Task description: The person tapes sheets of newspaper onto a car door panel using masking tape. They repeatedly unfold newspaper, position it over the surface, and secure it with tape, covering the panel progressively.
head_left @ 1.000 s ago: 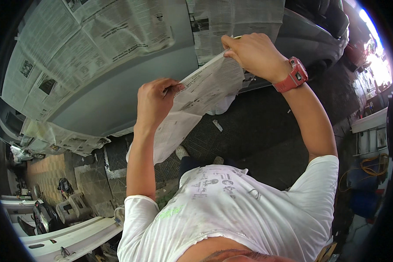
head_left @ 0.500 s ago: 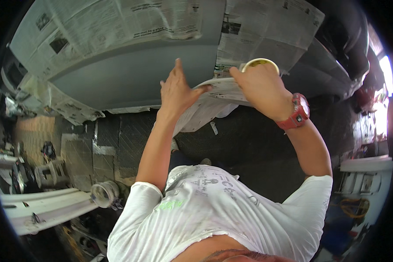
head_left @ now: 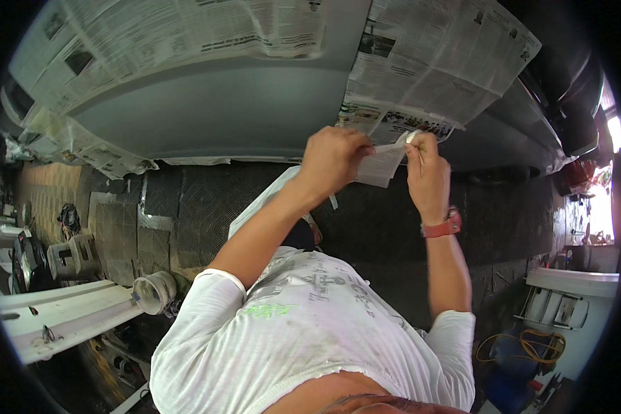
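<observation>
My left hand (head_left: 334, 157) is closed, its fingertips pinching one end of a pale strip of masking tape (head_left: 391, 147). The strip runs across to my right hand (head_left: 429, 169), which grips the roll of masking tape (head_left: 413, 136), now mostly hidden by the fingers. Just below the strip hangs a loose piece of newspaper (head_left: 378, 172). Both hands are in front of the lower edge of a grey car body panel (head_left: 214, 110). A newspaper sheet (head_left: 435, 65) covers the panel's right part, close above my hands.
More newspaper (head_left: 179, 34) is stuck along the panel's upper left. Dark ribbed matting (head_left: 207, 207) lies on the floor. At lower left are a white bucket (head_left: 154, 292) and a long white panel (head_left: 69, 316). A coiled orange cord (head_left: 538, 345) hangs at lower right.
My left hand has moved right and closed from spread fingers. My right hand has come down and turned, so the tape roll shows less. A tape strip now spans between them.
</observation>
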